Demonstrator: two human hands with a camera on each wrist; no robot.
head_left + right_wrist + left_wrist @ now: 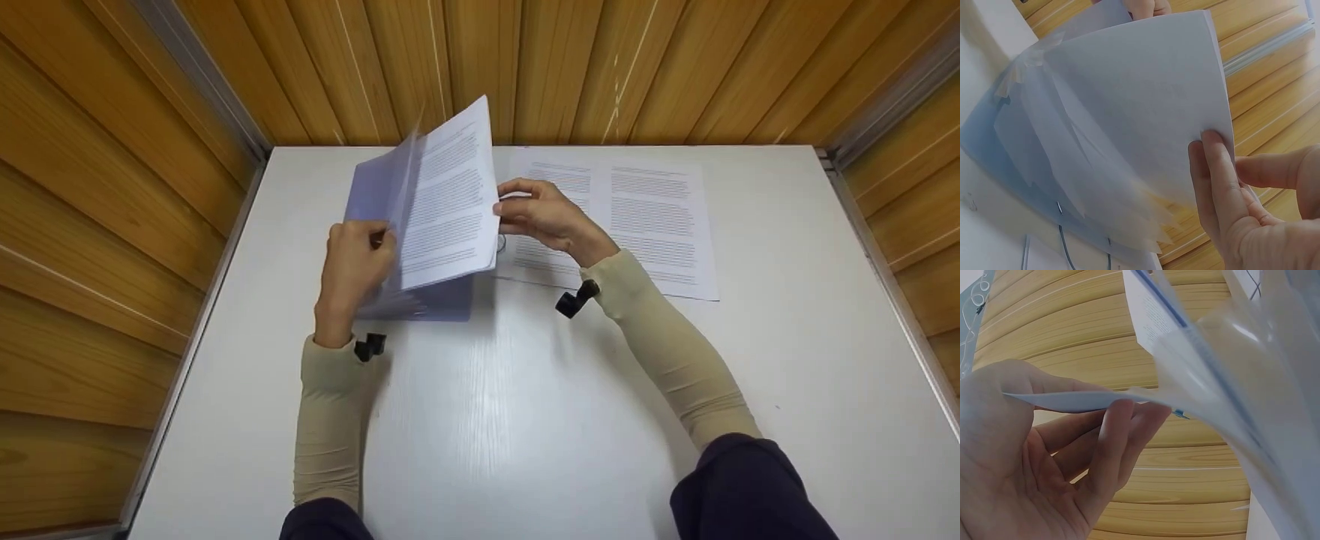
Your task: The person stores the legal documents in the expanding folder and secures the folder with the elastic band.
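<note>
A blue-violet translucent folder (367, 187) with clear plastic sleeves (1095, 169) stands partly opened at the back of the table. My left hand (354, 259) pinches the edge of a clear sleeve at the folder's left side; in the left wrist view the thin edge (1075, 400) lies between thumb and fingers. My right hand (551, 216) pinches the right edge of a raised stack of printed sheets (450, 199). Fingers (1221, 174) lie on the stack's pale near face in the right wrist view. How far the sheets sit inside a sleeve cannot be told.
Flat printed pages (652, 225) lie on the white table (480, 420) behind and right of my right hand. A small ring (502, 242) shows by the stack's lower right edge. Wood-plank walls (555, 67) border the table at the back and sides.
</note>
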